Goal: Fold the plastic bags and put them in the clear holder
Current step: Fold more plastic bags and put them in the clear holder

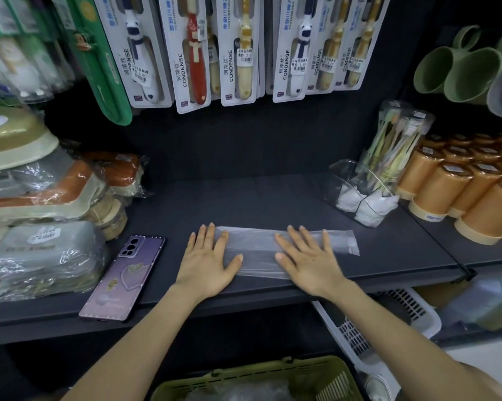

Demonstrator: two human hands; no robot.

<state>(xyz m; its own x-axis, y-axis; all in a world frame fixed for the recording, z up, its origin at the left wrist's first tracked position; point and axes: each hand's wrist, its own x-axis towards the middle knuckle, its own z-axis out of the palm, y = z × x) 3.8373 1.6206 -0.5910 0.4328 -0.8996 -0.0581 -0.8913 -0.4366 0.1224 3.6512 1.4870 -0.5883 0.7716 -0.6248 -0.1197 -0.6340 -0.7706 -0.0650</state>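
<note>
The left hand [206, 261] and right hand [307, 263] lie flat with straight fingers and grip nothing. They press a long plastic bag [255, 250], which I judge only partly folded. Beyond the right hand, the clear holder [335, 183] already contains white folded bags. A phone [122, 276] lies left of the left hand, not in the way.

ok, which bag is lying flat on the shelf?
The clear bag under the left hand and right hand; the other bags sit bunched in the clear holder.
</note>
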